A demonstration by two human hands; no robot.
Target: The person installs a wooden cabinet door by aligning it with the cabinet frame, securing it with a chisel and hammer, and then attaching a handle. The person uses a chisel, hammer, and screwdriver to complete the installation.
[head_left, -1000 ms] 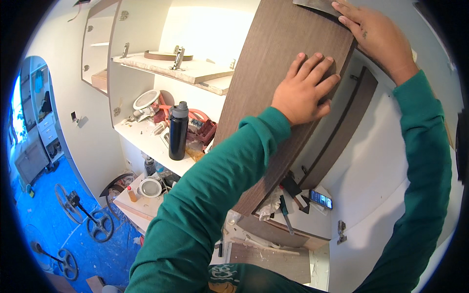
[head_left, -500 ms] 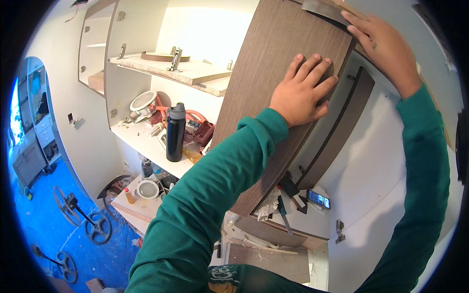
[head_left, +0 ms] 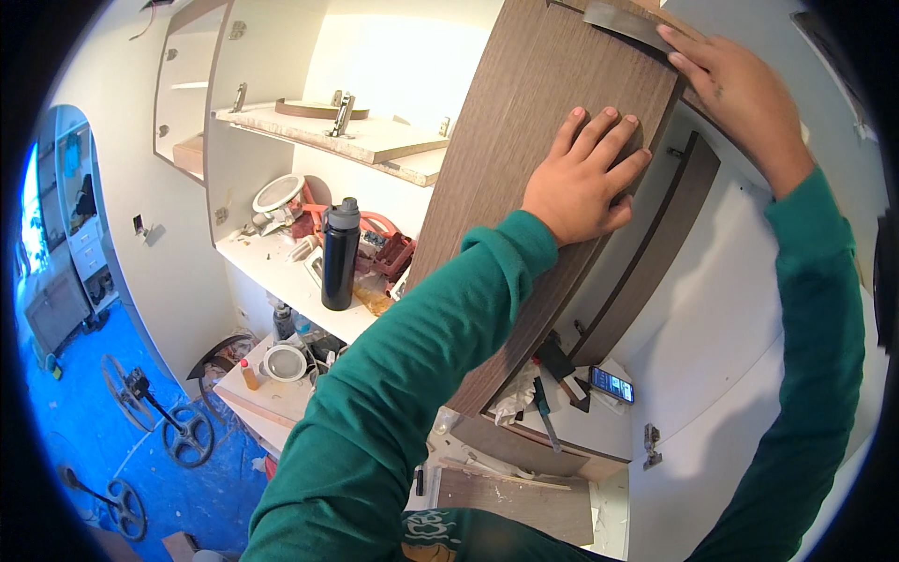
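Note:
My left hand (head_left: 582, 183) lies flat with spread fingers on a tall brown wood-grain panel (head_left: 506, 122), which stands tilted in front of the white cabinet. At the panel's top right corner my right hand (head_left: 735, 80) is closed on the end of a thin grey-brown strip (head_left: 626, 22). Its fingertips show against the strip; the thumb is hidden. The strip bows slightly away from the panel's upper edge, with a dark gap beneath it. My left forearm crosses in front of the panel's lower part.
A black bottle (head_left: 340, 253) stands on a cluttered shelf left of the panel, below loose boards (head_left: 365, 140) with hinges. Right of it are a narrow brown board (head_left: 655, 248) and a lit phone (head_left: 611, 384). Dumbbell-like bars (head_left: 187, 438) lie on the blue floor sheet.
The view has shifted very slightly. Both hands keep almost the same places, the left flat on the panel and the right at the strip.

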